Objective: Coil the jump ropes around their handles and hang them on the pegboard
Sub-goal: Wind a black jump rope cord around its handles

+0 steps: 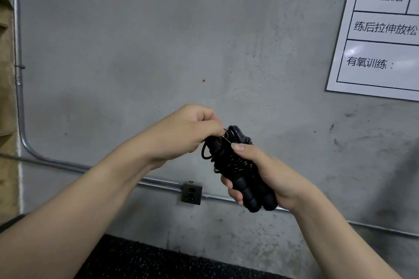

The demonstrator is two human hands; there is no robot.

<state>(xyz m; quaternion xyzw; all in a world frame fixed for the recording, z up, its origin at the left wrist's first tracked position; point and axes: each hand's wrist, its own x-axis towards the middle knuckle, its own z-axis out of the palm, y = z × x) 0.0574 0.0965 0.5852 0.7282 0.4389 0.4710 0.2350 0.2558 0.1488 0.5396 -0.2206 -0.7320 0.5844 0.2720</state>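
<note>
right grip (pixel 256 174) wraps both handles (pixel 256 197), rope (pixel 229 161) coiled above; left grip (pixel 192 131) pinches the rope end at 10 o'clock. coiling looks nearly done; next, tuck the end, find the pegboard.

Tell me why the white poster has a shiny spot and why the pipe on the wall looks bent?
In the head view, the shiny spot on the whiteboard chart is glare from a light. The conduit pipe has a real bend low down, though the wide-angle lens may add curve near the edges. The jump rope looks fairly sharp.
</note>
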